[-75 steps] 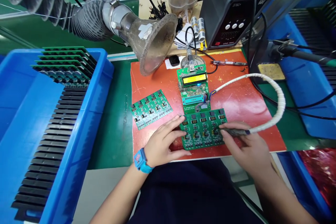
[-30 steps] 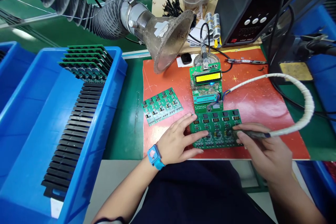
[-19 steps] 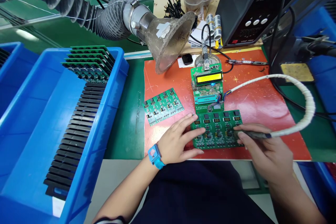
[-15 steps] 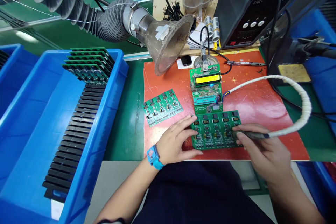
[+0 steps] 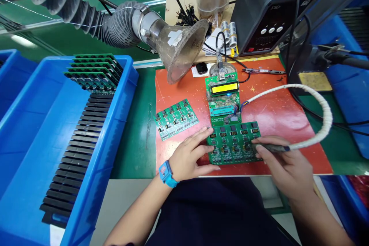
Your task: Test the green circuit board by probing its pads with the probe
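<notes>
A green circuit board (image 5: pixel 233 143) with a row of small digit displays lies flat on the red mat. My left hand (image 5: pixel 190 155) rests at its left edge, fingers spread and fingertips touching the board, with the thumb along the lower corner. In my right hand (image 5: pixel 291 169) is a dark, pen-like probe (image 5: pixel 272 147), pinched between thumb and fingers. Its tip is at the board's right end, hidden by my fingers. A white-wrapped cable (image 5: pixel 325 115) runs from the probe to a programmer board (image 5: pixel 223 102) with a lit yellow screen, just beyond the circuit board.
Another circuit board (image 5: pixel 177 119) lies to the left on the red mat (image 5: pixel 305 161). A blue bin (image 5: pixel 37 115) holds several upright boards (image 5: pixel 95 71) in a black slotted rack. Above the mat hangs a fume extractor hood (image 5: pixel 187 50). A soldering station (image 5: pixel 271 19) stands back right.
The whole view has shifted slightly to the left. Both hands, the probe and the circuit board keep nearly the same positions relative to each other.
</notes>
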A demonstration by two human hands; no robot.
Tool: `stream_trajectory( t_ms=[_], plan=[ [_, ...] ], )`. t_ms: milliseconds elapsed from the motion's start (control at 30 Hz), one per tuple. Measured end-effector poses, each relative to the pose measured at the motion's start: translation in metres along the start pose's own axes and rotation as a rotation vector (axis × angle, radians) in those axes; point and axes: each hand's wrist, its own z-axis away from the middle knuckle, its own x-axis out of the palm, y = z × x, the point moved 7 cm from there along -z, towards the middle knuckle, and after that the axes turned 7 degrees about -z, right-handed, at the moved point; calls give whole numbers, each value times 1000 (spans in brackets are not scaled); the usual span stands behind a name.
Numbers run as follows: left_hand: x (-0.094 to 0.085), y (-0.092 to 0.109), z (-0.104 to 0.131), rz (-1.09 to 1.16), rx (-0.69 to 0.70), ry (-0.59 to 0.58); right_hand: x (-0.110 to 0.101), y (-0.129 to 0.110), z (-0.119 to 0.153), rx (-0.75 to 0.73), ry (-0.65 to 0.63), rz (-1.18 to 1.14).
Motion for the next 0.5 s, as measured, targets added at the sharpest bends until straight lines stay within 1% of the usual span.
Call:
stream_trajectory(
  t_ms=[200, 500],
  plan=[
    [-2, 1, -2, -28, -5, 6, -1, 0, 1, 0, 9, -13],
    [-2, 2, -2, -32, 8, 6, -2, -7, -1, 4, 28, -2]
  ],
)
